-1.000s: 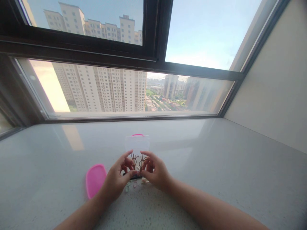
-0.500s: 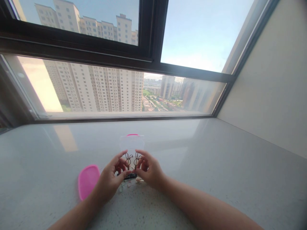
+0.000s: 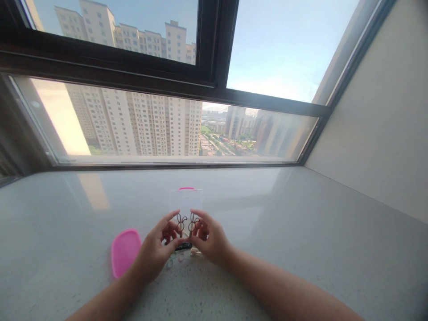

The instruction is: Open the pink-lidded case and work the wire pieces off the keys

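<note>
My left hand (image 3: 158, 247) pinches a small brown rabbit-shaped clip (image 3: 181, 224) and holds it upright. My right hand (image 3: 210, 239) pinches a matching rabbit-shaped clip (image 3: 193, 223) right beside it, the two almost touching. Both hover just above a pale stone windowsill (image 3: 301, 232). Under the hands lie a small black clip (image 3: 183, 245) and a few tiny pale pieces (image 3: 180, 257). Just behind the hands stands a clear plastic container (image 3: 185, 201) with a pink edge.
A pink oval lid (image 3: 125, 251) lies flat to the left of my left hand. A dark-framed window (image 3: 214, 84) closes the far side, and a beige wall (image 3: 377, 133) rises on the right.
The two clips stay held side by side in my hands. Only the view has shifted slightly left, then back right.
</note>
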